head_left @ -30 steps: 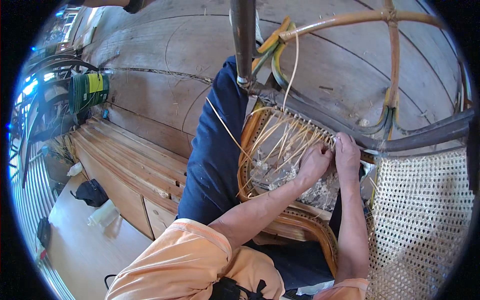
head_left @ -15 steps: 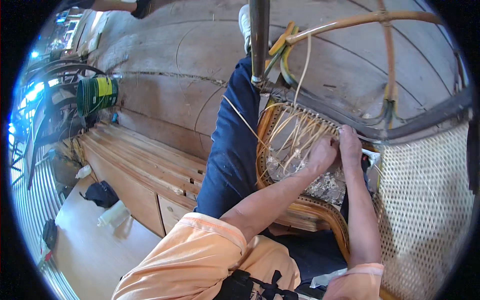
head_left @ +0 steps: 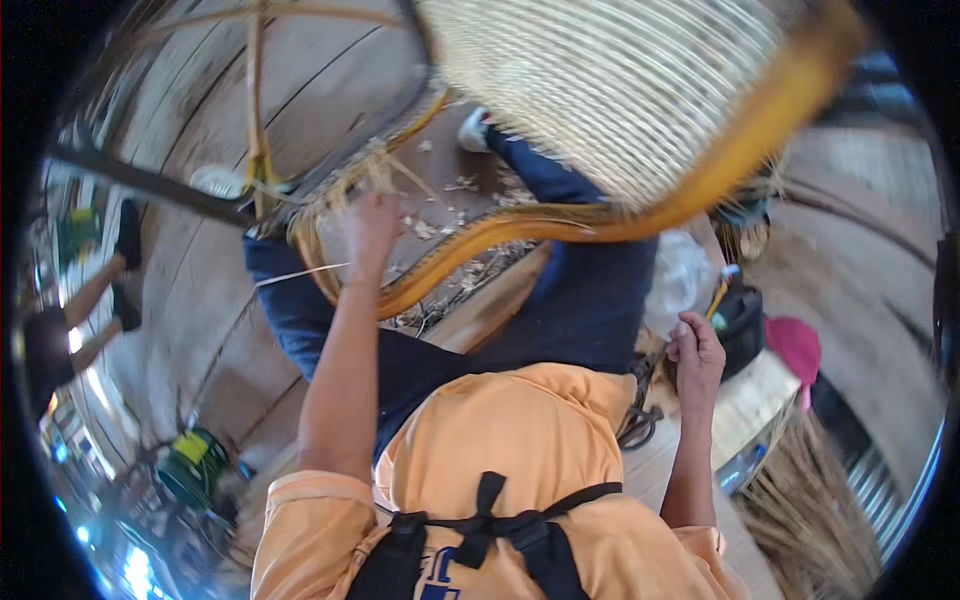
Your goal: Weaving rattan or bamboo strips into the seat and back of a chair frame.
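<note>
Pale woven cane panel (head_left: 610, 90) at 1 o'clock | glossy golden-brown curved chair frame (head_left: 600, 226) sweeping centre to 2 | right hand (head_left: 697, 350) has just left the work, now past 3, fingers curled, contents unclear | so only left hand (head_left: 375, 228) is at thin pale cane strands (head_left: 345, 188), 10 o'clock, grip too blurred to tell

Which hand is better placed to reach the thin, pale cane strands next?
Left, I'd judge: the left hand is right by the thin, pale cane strands, though blurred. The right hand is off to the right, near the clear plastic bag.
</note>
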A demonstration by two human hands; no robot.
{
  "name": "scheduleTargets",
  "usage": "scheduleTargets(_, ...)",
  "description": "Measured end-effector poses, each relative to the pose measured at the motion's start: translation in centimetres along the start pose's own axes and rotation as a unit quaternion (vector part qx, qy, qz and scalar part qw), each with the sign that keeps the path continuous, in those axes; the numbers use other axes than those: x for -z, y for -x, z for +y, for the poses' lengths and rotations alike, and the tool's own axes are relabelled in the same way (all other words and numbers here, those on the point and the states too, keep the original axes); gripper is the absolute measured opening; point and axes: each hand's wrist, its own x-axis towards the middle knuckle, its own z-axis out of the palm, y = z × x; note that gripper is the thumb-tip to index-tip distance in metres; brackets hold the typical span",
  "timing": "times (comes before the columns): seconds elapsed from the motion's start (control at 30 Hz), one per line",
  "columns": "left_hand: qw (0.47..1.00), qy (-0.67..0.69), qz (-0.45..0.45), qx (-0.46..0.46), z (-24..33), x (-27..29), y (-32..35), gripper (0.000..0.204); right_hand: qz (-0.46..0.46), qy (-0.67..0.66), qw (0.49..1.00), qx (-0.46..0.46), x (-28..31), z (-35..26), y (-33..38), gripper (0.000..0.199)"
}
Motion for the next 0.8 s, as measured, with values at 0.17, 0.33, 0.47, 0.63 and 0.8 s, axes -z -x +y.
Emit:
scheduleTargets(0.17, 0.997, -0.025, -0.054, -0.038, 2.9, -0.1, 2.4, 0.029, 0.081, 0.122, 0.987, -0.067, 5.6, 10.2, 4.4, 0.013)
scheduleTargets(0.33, 0.991, -0.076, -0.107, -0.04, 2.5, 1.4, 3.6, 0.022, -0.029, 0.341, 0.939, 0.014, 2.7, 14.7, 7.7, 0.018)
scheduleTargets(0.47, 0.798, -0.45, -0.03, -0.401, 0.3, 0.4, 6.0, 0.011, -0.093, 0.343, 0.929, -0.098, 1.3, 11.0, 8.1, 0.022)
scheduleTargets(0.63, 0.942, -0.194, -0.098, -0.255, 0.4, -3.3, 9.4, 0.009, -0.184, 0.482, 0.85, -0.103, 4.9, 21.4, 7.7, 0.031)
scheduleTargets(0.8, 0.988, -0.055, 0.002, -0.144, 1.6, -6.9, 11.6, 0.014, -0.327, 0.328, 0.883, -0.078, 5.0, 11.0, 10.1, 0.045)
